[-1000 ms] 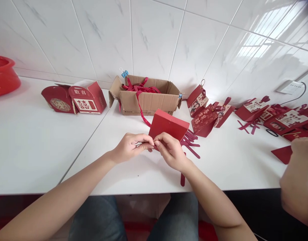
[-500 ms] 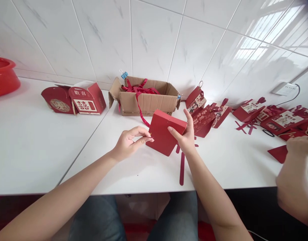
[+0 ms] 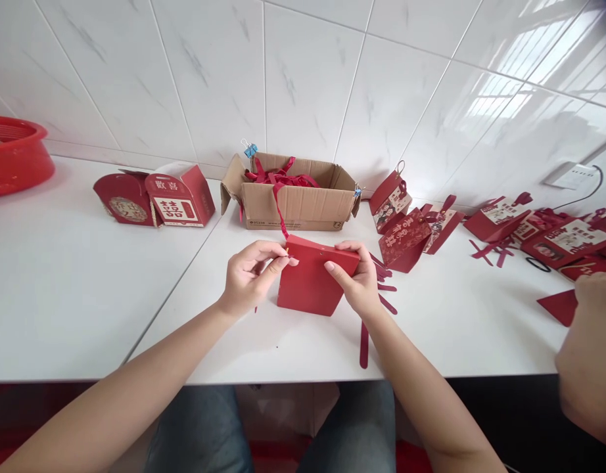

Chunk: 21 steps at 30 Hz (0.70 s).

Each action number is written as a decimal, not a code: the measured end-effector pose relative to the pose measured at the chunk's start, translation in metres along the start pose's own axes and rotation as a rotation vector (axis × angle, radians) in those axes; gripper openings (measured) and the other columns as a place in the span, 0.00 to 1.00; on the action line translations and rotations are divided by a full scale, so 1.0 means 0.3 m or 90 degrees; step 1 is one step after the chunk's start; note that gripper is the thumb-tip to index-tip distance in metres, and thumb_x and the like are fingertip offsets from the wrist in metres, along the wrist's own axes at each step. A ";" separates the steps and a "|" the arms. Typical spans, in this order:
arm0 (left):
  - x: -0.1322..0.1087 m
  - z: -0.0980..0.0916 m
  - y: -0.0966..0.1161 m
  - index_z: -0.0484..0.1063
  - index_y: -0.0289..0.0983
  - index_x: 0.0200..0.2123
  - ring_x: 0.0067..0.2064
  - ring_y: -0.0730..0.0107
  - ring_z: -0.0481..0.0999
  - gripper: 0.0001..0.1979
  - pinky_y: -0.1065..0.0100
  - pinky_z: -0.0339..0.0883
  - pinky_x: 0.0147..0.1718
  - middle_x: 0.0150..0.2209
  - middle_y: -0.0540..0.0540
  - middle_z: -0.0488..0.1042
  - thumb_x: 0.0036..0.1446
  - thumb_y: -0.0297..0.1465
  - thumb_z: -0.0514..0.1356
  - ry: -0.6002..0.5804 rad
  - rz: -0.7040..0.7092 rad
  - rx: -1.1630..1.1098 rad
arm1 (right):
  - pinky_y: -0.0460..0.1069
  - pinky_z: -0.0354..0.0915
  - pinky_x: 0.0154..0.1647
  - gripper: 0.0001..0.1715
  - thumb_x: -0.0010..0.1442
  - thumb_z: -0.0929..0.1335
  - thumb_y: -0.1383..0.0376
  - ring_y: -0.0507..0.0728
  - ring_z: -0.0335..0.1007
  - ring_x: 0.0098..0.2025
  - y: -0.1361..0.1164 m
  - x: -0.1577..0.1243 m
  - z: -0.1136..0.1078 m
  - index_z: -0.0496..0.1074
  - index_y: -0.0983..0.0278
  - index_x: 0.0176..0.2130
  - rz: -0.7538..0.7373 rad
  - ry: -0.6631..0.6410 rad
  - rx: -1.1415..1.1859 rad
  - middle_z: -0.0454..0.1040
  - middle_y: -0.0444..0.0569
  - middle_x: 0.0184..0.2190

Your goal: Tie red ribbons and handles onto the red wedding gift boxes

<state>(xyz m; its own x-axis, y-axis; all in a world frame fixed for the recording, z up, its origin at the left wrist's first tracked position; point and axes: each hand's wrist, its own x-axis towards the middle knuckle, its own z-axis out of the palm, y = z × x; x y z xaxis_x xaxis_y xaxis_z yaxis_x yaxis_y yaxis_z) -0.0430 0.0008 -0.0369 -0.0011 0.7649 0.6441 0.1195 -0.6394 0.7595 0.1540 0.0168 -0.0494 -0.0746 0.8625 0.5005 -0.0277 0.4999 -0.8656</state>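
My right hand grips the right upper edge of a red paper gift box, thumb on the face toward me and fingers behind. A small hole shows near the top of that face. At the box's upper left corner, my left hand pinches what looks like the end of a dark red ribbon, with a tiny yellowish tip between thumb and forefinger. The ribbon runs from a cardboard box down behind the gift box, where part of it is hidden.
Loose ribbon pieces lie right of my hands. Finished-looking gift boxes stand beyond, and more farther right. Another person's arm is at the right edge. Two red boxes and a red basin stand left.
The gift box has shifted slightly down and left and turned more upright. My right fingers have folded behind its top edge. My left hand has moved up toward its upper left corner.
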 end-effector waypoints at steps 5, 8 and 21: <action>0.006 0.003 0.004 0.70 0.36 0.33 0.34 0.64 0.81 0.09 0.67 0.73 0.32 0.29 0.46 0.79 0.57 0.35 0.63 -0.003 -0.017 0.017 | 0.54 0.71 0.43 0.13 0.53 0.73 0.58 0.59 0.71 0.48 -0.008 0.000 0.011 0.68 0.62 0.33 -0.026 0.044 -0.019 0.71 0.53 0.49; 0.005 0.008 -0.003 0.69 0.37 0.34 0.35 0.65 0.81 0.07 0.66 0.73 0.36 0.30 0.47 0.79 0.58 0.34 0.62 -0.006 -0.017 0.026 | 0.51 0.71 0.36 0.14 0.54 0.72 0.57 0.56 0.73 0.40 -0.005 -0.004 0.016 0.64 0.62 0.30 0.022 0.032 0.008 0.74 0.50 0.42; 0.006 0.003 0.006 0.76 0.45 0.32 0.32 0.69 0.74 0.06 0.63 0.64 0.36 0.28 0.54 0.80 0.59 0.29 0.60 -0.091 0.363 0.259 | 0.54 0.74 0.41 0.09 0.58 0.69 0.71 0.57 0.77 0.41 -0.018 -0.053 0.058 0.69 0.60 0.39 -0.306 0.052 -0.144 0.79 0.49 0.38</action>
<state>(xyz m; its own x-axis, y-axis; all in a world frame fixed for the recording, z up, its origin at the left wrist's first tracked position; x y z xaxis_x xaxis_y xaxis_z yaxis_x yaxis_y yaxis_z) -0.0418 0.0011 -0.0346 0.2986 0.3403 0.8917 0.4230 -0.8847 0.1960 0.1381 -0.0010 -0.0531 -0.0283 0.5314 0.8466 0.1769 0.8363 -0.5190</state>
